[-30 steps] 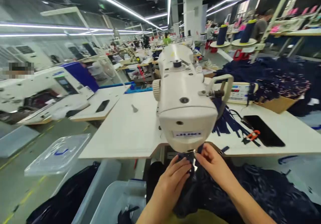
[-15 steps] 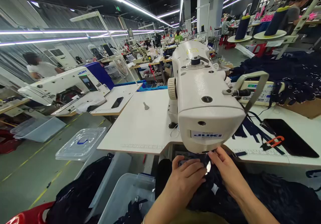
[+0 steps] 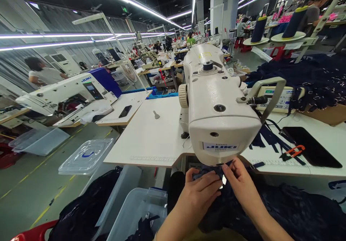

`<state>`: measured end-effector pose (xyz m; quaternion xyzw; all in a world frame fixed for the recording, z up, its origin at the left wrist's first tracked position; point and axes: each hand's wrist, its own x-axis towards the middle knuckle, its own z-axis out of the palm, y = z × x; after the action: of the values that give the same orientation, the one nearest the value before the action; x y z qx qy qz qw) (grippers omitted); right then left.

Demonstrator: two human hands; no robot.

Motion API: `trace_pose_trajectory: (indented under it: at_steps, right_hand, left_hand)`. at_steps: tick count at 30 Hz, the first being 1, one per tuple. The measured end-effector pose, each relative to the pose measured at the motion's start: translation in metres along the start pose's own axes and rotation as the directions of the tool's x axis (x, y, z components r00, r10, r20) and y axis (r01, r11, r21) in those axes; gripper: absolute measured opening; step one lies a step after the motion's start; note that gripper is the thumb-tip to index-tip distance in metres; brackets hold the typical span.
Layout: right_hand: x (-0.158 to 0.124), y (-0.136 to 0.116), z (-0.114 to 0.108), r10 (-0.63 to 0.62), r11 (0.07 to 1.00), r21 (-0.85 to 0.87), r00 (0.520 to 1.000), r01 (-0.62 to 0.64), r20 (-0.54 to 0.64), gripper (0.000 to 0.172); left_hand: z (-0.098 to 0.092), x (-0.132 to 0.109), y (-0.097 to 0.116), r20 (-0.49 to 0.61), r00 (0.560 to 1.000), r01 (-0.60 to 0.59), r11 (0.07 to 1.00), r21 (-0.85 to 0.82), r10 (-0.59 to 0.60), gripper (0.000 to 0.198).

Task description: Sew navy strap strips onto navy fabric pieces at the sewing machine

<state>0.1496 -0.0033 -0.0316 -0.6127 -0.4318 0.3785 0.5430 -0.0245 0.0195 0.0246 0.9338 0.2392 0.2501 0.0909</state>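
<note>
Right in front of me is the white head of a JUKI sewing machine [image 3: 216, 97]. Just below it, my left hand [image 3: 200, 194] presses curled fingers over a dark navy cloth [image 3: 216, 219]. My right hand [image 3: 240, 179] pinches the same cloth's edge, thumb against fingers, close under the machine head. A small bright patch shows between the two hands. The needle area is hidden behind the machine head and my fingers. More dark cloth is heaped over my lap and to the right.
An orange-handled thread snipper [image 3: 293, 152] lies beside a black phone [image 3: 312, 145] on the right of the white table [image 3: 151, 136]. A flat metal piece [image 3: 156, 115] is on its left. Clear plastic bins [image 3: 140, 205] stand lower left. Navy thread cones [image 3: 258, 30] rise behind.
The view has shifted slightly. Both hands stay on the cloth under the machine head, and a white patch on the cloth below them is no longer seen.
</note>
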Motion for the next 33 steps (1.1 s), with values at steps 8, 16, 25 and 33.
trace_pose_trajectory:
  at_steps: [8, 16, 25, 33]
  right_hand:
    - [0.002, -0.007, -0.004, -0.003, 1.000, -0.024, 1.000, 0.004, 0.023, 0.027]
    - [0.033, -0.010, -0.024, -0.050, 0.978, -0.195, 0.989, 0.077, 0.141, 0.018]
    - [0.058, -0.002, -0.021, -0.220, 0.863, -0.399, 0.942, 0.309, 0.255, 0.029]
    - [0.077, 0.016, -0.022, -0.379, 0.716, -0.512, 0.880, 0.475, 0.285, 0.016]
  left_hand:
    - [0.001, 0.001, 0.002, 0.028, 0.999, -0.039, 0.995, 0.092, 0.037, 0.025]
    - [0.022, -0.007, 0.003, -0.106, 0.994, 0.000, 0.949, 0.316, 0.035, 0.022]
    - [0.035, -0.009, 0.010, -0.102, 0.994, 0.071, 0.910, 0.409, -0.032, 0.032]
    - [0.043, -0.005, 0.016, -0.165, 0.983, 0.146, 0.888, 0.437, -0.080, 0.038]
